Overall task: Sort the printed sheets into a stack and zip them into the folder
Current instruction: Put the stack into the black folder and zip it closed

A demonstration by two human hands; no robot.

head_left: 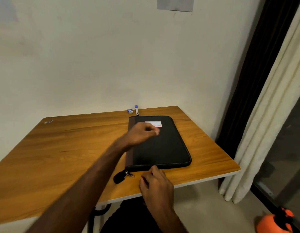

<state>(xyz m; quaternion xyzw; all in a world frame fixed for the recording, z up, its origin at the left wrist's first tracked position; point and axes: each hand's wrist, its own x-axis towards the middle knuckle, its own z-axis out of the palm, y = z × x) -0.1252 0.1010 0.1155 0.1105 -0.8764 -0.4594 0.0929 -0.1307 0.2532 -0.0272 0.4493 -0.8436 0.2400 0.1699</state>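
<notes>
Tabletop (61, 143): wood grain, smooth, slight sheen. Folder (162, 148): matt black woven cloth, brown strip seen down its left edge. Zipper pull (130, 174): shiny metal. Curtain (267, 115): matt cloth.

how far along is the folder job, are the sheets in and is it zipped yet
Done, by the look of it: no loose sheets lie on the table, and the folder lies flat and closed, its zipper pull at the near left corner. In hand: nothing; the left hand is above the folder, blurred, and the right hand is at its near edge. Whether the sheets are inside cannot be seen.
</notes>
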